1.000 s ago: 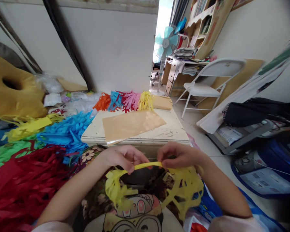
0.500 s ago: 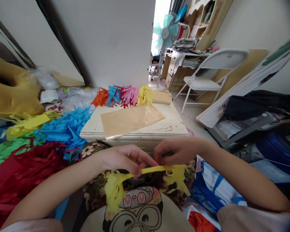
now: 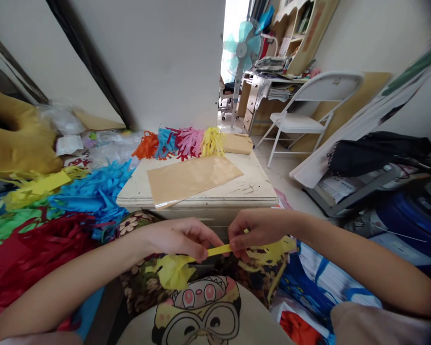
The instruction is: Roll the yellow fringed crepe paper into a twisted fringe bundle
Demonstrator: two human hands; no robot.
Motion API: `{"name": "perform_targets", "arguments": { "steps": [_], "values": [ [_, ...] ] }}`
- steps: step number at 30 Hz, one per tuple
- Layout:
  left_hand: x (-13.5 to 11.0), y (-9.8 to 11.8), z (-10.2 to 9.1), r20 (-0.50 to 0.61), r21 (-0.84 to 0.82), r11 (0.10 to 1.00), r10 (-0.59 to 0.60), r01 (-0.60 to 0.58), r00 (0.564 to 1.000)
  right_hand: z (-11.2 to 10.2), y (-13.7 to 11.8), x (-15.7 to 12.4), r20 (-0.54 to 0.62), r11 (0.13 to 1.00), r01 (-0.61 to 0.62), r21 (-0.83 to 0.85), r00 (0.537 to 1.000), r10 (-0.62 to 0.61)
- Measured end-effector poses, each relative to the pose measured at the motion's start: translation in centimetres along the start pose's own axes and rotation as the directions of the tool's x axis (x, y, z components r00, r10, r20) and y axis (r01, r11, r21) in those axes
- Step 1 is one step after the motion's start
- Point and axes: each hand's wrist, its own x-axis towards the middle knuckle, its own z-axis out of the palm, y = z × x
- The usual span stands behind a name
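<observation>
The person's left hand [image 3: 181,238] and right hand [image 3: 255,229] are each pinching closed on a yellow fringed paper strip [image 3: 219,250], holding its uncut band taut between them just above the lap. The fringe is bunching below the left hand and trailing past the right one. Just beyond the hands, a low bench [image 3: 251,184] is carrying a tan sheet [image 3: 192,176] and a row of coloured tassels [image 3: 181,142]. Red fringed paper [image 3: 32,254] is lying to the left.
</observation>
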Motion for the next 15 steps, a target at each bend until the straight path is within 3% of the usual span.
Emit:
{"name": "perform_targets", "arguments": {
  "steps": [8, 12, 15],
  "values": [
    [-1.2, 0.0, -0.3, -0.003, 0.099, 0.995, 0.025, -0.025, 1.000, -0.2, 2.6, -1.4, -0.002, 0.995, 0.079, -0.060, 0.997, -0.079],
    [-0.9, -0.4, -0.3, 0.075, -0.030, 0.992, 0.122, -0.120, 0.990, -0.1, 2.9, -1.4, -0.011, 0.974, 0.222, -0.054, 0.975, -0.223],
    [-0.4, -0.7, -0.2, 0.041, -0.207, 0.948, 0.256, -0.242, 0.966, 0.0, 2.6, -1.2, -0.092, 0.935, 0.352, -0.033, 0.931, -0.353]
  ]
}}
